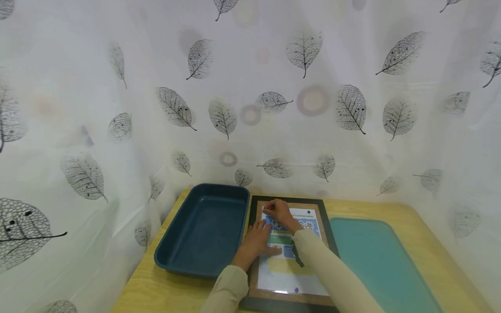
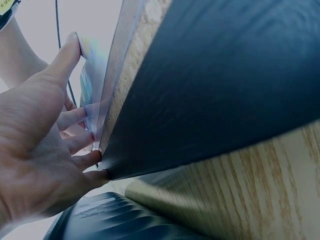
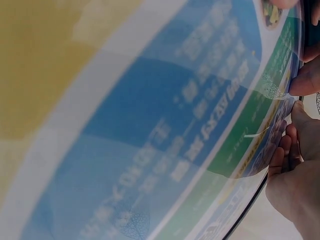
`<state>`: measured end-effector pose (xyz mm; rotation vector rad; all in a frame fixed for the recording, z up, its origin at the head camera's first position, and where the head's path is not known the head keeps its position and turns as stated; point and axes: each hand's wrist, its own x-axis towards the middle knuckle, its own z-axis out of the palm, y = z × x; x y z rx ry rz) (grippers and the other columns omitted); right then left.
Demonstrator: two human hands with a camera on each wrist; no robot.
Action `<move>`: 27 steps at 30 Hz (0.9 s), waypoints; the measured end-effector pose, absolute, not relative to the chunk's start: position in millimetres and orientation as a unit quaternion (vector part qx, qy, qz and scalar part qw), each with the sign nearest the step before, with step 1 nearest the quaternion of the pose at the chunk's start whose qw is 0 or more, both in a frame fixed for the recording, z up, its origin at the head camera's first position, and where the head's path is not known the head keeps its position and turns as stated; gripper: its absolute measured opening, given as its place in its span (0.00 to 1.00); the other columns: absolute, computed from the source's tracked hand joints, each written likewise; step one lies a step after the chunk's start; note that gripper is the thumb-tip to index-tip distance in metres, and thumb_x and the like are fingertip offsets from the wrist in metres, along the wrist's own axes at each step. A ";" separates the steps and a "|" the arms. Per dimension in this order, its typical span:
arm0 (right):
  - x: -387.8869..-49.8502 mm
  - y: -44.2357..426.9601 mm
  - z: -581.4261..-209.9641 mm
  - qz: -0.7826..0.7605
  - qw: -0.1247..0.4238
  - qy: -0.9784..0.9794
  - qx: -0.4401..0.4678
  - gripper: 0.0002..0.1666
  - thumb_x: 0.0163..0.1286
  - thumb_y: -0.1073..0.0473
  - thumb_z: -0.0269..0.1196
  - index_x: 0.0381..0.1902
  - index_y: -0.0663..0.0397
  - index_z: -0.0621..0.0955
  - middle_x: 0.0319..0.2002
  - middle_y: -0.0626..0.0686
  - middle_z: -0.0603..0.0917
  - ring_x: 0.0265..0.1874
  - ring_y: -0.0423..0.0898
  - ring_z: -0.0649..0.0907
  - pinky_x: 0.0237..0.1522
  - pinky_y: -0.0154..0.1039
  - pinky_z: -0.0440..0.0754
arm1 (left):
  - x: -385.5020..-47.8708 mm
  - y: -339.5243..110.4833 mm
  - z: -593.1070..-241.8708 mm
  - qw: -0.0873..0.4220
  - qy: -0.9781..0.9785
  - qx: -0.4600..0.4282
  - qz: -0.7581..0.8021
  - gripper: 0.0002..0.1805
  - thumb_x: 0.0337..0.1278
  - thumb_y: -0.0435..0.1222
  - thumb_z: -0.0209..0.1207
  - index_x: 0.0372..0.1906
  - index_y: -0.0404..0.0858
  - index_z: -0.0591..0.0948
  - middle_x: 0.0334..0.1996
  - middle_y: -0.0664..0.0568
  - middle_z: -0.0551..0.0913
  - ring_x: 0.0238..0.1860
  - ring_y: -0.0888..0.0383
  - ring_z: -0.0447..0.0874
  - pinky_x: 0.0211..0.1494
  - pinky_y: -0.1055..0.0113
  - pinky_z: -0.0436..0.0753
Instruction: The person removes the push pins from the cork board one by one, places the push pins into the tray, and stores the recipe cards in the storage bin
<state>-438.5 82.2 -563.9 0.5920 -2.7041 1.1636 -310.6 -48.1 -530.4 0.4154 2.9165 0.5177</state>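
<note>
A printed sheet (image 1: 282,274) under a clear glossy layer lies on a brown board with a black frame (image 1: 254,300); the frame's dark side (image 2: 215,90) fills much of the left wrist view. Spread fingers of my left hand (image 1: 256,241) (image 2: 45,135) rest on the sheet's left part and the board's edge. At the sheet's top left corner, my right hand (image 1: 282,213) (image 3: 300,170) has curled fingers and pinches something too small to identify. A dark pin (image 1: 308,212) sits at the top right and a purple pin (image 1: 296,290) at the bottom.
A deep dark blue tray (image 1: 203,230) stands left of the board on the wooden table (image 1: 152,287). To the right lies a flat turquoise mat or tray (image 1: 383,261). A white curtain with leaf prints (image 1: 250,143) hangs behind and at both sides.
</note>
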 end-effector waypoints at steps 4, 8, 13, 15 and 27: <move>-437.7 84.4 -563.3 0.375 0.071 -0.903 0.196 0.03 0.66 0.63 0.74 0.33 0.58 0.89 0.30 0.52 0.89 0.31 0.48 0.87 0.40 0.46 0.88 | -309.9 -48.1 -529.2 0.082 0.970 0.146 0.175 0.52 0.54 0.62 0.71 0.78 0.38 0.67 0.80 0.39 0.60 0.80 0.39 0.55 0.80 0.40 0.61; -435.3 86.2 -560.5 0.376 0.071 -0.902 0.197 0.03 0.65 0.64 0.74 0.34 0.57 0.89 0.31 0.52 0.89 0.31 0.47 0.87 0.40 0.46 0.88 | -309.5 -48.1 -528.7 0.084 0.970 0.149 0.172 0.53 0.54 0.62 0.71 0.77 0.37 0.67 0.80 0.38 0.60 0.80 0.39 0.55 0.80 0.40 0.60; -431.4 86.0 -554.5 0.384 0.063 -0.898 0.205 0.02 0.66 0.65 0.73 0.35 0.58 0.89 0.32 0.52 0.90 0.33 0.48 0.88 0.42 0.45 0.89 | -308.7 -50.1 -529.3 0.083 0.972 0.140 0.169 0.52 0.54 0.62 0.72 0.77 0.38 0.68 0.79 0.39 0.61 0.80 0.39 0.56 0.80 0.40 0.60; -430.5 87.0 -552.1 0.383 0.058 -0.899 0.203 0.03 0.66 0.65 0.73 0.36 0.58 0.89 0.32 0.53 0.90 0.33 0.48 0.89 0.42 0.45 0.89 | -308.5 -50.3 -529.5 0.082 0.972 0.139 0.173 0.52 0.53 0.62 0.72 0.77 0.37 0.68 0.79 0.39 0.61 0.80 0.39 0.57 0.80 0.40 0.60; -432.5 100.4 -549.9 0.378 0.050 -0.902 0.202 0.05 0.68 0.66 0.71 0.41 0.59 0.89 0.37 0.55 0.91 0.37 0.49 0.90 0.43 0.42 0.90 | -308.7 -52.4 -532.0 0.066 0.970 0.148 0.180 0.52 0.52 0.63 0.72 0.75 0.37 0.70 0.78 0.38 0.62 0.79 0.39 0.58 0.80 0.40 0.61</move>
